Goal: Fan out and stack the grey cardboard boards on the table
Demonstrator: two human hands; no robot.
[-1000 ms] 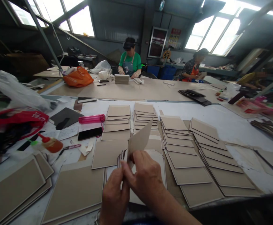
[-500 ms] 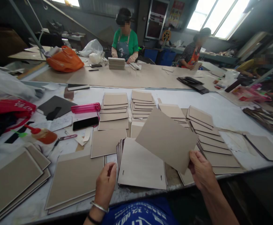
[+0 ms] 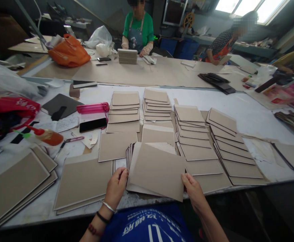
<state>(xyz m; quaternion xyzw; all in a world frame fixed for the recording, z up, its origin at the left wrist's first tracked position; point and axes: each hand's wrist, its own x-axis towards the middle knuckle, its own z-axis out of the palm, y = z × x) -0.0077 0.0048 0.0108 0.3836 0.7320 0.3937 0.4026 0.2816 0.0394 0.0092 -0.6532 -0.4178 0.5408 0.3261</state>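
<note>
A grey cardboard sheet (image 3: 159,169) lies slightly askew on top of a stack of boards (image 3: 136,158) at the near edge of the white table (image 3: 250,117). My right hand (image 3: 193,191) grips the sheet's near right corner, fingers closed on it. My left hand (image 3: 116,186) rests curled against the stack's near left corner. Several fanned rows of the same grey boards (image 3: 194,141) spread out beyond.
Larger boards (image 3: 83,181) lie at the near left. A black phone (image 3: 93,124), a pink bottle (image 3: 92,108), an orange glue bottle (image 3: 47,136) and a red bag (image 3: 10,106) sit left. Two people work at the far table, beside an orange bag (image 3: 68,50).
My right hand peeled one sheet off the stack, swung it out to the right, then laid it down on top of the stack. The camera tilted down.
</note>
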